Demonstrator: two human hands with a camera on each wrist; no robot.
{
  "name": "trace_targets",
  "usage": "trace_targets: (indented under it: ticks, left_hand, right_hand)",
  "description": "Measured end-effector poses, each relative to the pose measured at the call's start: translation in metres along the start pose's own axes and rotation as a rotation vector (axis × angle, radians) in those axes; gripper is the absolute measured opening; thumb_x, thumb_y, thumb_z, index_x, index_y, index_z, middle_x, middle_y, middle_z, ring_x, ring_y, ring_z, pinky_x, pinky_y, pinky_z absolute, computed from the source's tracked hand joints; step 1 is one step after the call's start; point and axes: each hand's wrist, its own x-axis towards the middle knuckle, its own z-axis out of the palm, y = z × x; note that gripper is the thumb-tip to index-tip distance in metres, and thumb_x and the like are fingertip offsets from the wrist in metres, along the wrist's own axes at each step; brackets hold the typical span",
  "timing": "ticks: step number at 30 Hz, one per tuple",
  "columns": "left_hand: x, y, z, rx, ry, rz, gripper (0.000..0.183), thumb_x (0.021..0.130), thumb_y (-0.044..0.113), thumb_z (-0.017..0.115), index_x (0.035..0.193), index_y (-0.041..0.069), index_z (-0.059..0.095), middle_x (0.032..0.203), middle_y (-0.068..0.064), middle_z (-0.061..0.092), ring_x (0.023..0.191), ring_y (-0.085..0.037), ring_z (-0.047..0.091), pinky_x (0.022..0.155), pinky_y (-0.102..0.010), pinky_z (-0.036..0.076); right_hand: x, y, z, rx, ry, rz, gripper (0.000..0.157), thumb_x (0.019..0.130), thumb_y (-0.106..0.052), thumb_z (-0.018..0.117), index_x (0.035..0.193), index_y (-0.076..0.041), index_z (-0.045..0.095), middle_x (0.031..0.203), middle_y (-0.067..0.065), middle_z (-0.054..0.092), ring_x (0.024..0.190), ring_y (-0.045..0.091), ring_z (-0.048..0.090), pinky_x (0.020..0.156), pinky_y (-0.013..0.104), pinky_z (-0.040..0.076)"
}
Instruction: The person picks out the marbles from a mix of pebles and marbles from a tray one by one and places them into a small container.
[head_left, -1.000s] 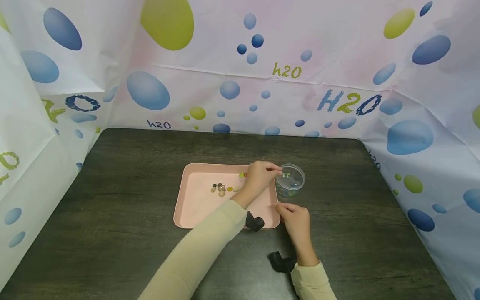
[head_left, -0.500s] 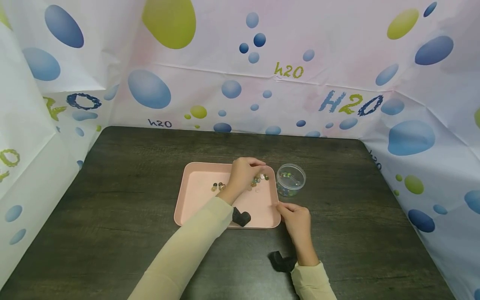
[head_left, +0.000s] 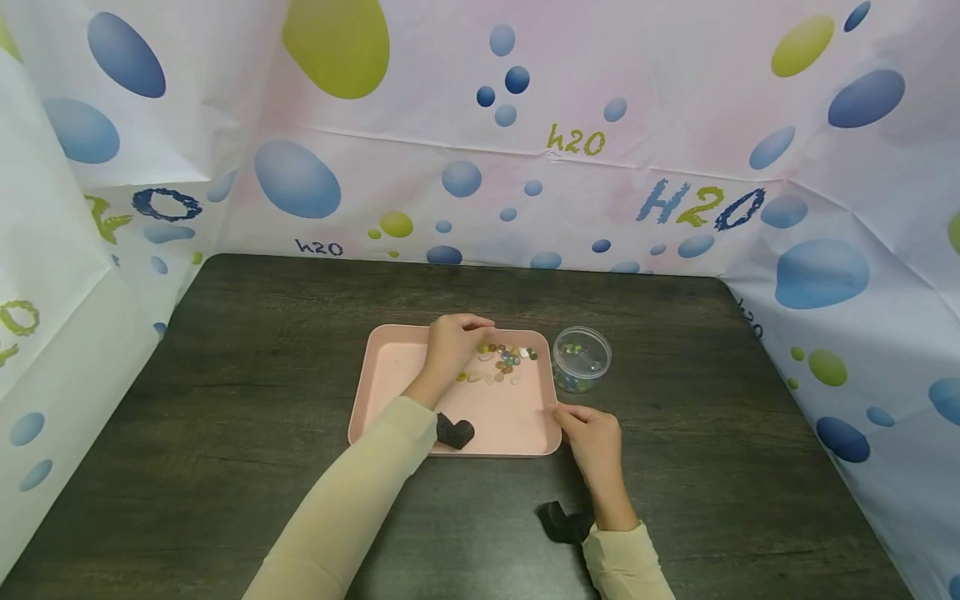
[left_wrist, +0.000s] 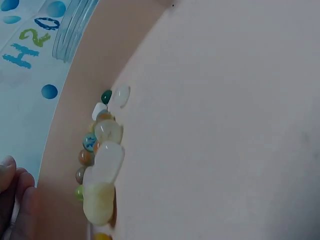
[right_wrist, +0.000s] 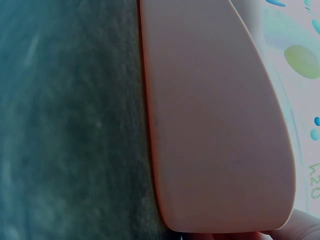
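Note:
A pink tray (head_left: pixel 510 421) holds several small stones and beads (head_left: pixel 506 360), coloured white, yellow, green, brown and blue, gathered at its back right. Over the tray's back edge is my left hand (head_left: pixel 448 346), thumb and index finger pointing right, with nothing visible between them. The left wrist view catches its fingertips (left_wrist: pixel 27 205) at the lower left, near a row of pale pebbles (left_wrist: pixel 102 162). My right hand (head_left: pixel 596 442) pinches the tray's rim near its front right corner. From the right wrist, its thumb (right_wrist: pixel 300 226) shows on top of the rim, fingers below.
A clear round jar (head_left: pixel 576 383) with coloured beads inside stands close to the tray's right side. Dark wrist mounts (head_left: pixel 455 432) sit by both wrists. The dark wooden table (head_left: pixel 712 417) meets a printed white sheet (head_left: pixel 405 183) at the back and sides.
My left hand has moved left from over the jar, across the tray, uncovering the stones at its right and covering those farther left. My right hand keeps its grip on the rim.

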Motion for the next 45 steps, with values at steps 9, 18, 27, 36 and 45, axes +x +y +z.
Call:
trace_targets:
  ticks: [9, 18, 27, 36, 45]
  left_hand:
    - [-0.001, -0.011, -0.005, -0.034, 0.011, -0.045, 0.01, 0.09, 0.018, 0.075, 0.095, 0.011, 0.081, 0.099, -0.009, 0.077, 0.088, -0.021, 0.069, 0.07, -0.025, 0.054]
    - [-0.001, -0.011, -0.006, 0.033, -0.009, -0.081, 0.011, 0.09, 0.019, 0.075, 0.095, 0.011, 0.081, 0.102, -0.008, 0.077, 0.093, -0.021, 0.07, 0.073, -0.026, 0.055]
    - [0.002, -0.021, -0.002, 0.087, -0.025, -0.082, 0.011, 0.089, 0.018, 0.075, 0.096, 0.011, 0.081, 0.106, -0.008, 0.077, 0.099, -0.023, 0.071, 0.076, -0.028, 0.056]
    - [0.001, -0.026, 0.002, 0.141, -0.048, -0.06, 0.01, 0.09, 0.014, 0.074, 0.095, 0.01, 0.081, 0.108, -0.008, 0.077, 0.097, -0.022, 0.071, 0.067, -0.023, 0.051]
    - [0.001, -0.025, 0.005, 0.254, -0.069, 0.036, 0.01, 0.089, 0.009, 0.074, 0.097, 0.007, 0.08, 0.109, -0.009, 0.076, 0.102, -0.026, 0.071, 0.079, -0.032, 0.058]
  right_hand:
    - [0.001, 0.001, 0.001, 0.01, -0.004, 0.002, 0.022, 0.087, -0.011, 0.074, 0.098, 0.007, 0.077, 0.093, 0.023, 0.076, 0.062, 0.001, 0.065, 0.056, 0.013, 0.051]
    - [0.001, 0.001, 0.002, 0.013, 0.002, 0.009, 0.022, 0.086, -0.012, 0.074, 0.097, 0.008, 0.077, 0.092, 0.023, 0.076, 0.062, 0.0, 0.063, 0.055, 0.013, 0.05]
    - [0.001, 0.001, 0.002, 0.011, 0.004, 0.004, 0.021, 0.086, -0.01, 0.073, 0.096, 0.008, 0.077, 0.092, 0.022, 0.076, 0.062, 0.001, 0.063, 0.055, 0.013, 0.05]
    - [0.0, 0.003, 0.002, 0.007, -0.002, 0.017, 0.022, 0.087, -0.011, 0.072, 0.098, 0.008, 0.077, 0.094, 0.023, 0.075, 0.064, 0.004, 0.066, 0.057, 0.014, 0.051]
    - [0.0, 0.003, 0.002, 0.029, -0.001, 0.012, 0.021, 0.087, -0.01, 0.073, 0.098, 0.008, 0.077, 0.096, 0.024, 0.075, 0.065, 0.004, 0.067, 0.057, 0.013, 0.052]
